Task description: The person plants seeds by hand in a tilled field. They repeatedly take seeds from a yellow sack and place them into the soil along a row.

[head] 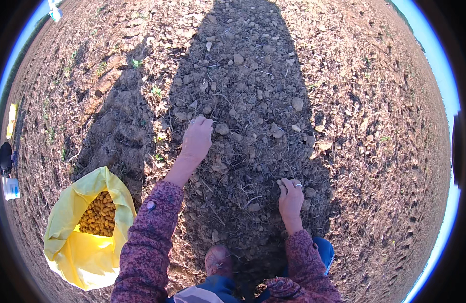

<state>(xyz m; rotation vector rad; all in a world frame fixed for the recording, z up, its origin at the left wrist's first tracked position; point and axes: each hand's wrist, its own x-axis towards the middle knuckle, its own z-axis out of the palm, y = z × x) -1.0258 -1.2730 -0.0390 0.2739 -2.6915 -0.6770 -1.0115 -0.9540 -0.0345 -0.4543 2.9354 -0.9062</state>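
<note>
My left hand (197, 138) reaches over the dry soil (252, 151), its fingers bent down at the ground; whether they hold anything is hidden. Lower and to the right, my right hand (291, 197) has its thumb and fingertips together on a small pale thing, which looks like a peanut pod (279, 182). Clods, dry stems and small pale pods or stones lie around both hands. To the left of my left arm stands an open yellow sack (58, 227) holding many peanuts in their shells (99, 215).
My brown boot (218, 261) rests on the soil near the bottom. At the far left are a person in dark clothing (4, 157), a white bucket (10, 188) and a yellow sack (12, 120). Another white container (55, 14) stands at the upper left.
</note>
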